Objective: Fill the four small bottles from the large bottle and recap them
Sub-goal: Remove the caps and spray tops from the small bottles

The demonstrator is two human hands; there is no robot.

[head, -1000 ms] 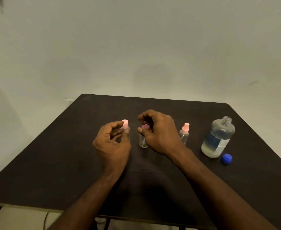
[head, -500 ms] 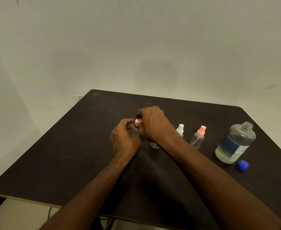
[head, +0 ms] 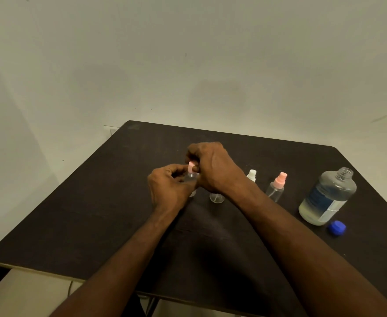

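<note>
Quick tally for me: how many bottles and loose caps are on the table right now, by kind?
Small bottles: 4 (held, pink cap; behind right hand; white cap; pink cap)
Large bottle: 1
Loose blue cap: 1
Total: 6

The large bottle (head: 327, 196) stands on the table (head: 96, 213) near its right edge. Its cap (head: 336, 228) lies just in front of it, to the right. Left of the large bottle stand four small bottles in a row: one (head: 276, 188) nearest, the next (head: 251, 175), a third (head: 216, 198), and the farthest (head: 191, 177) held between both hands.
</note>
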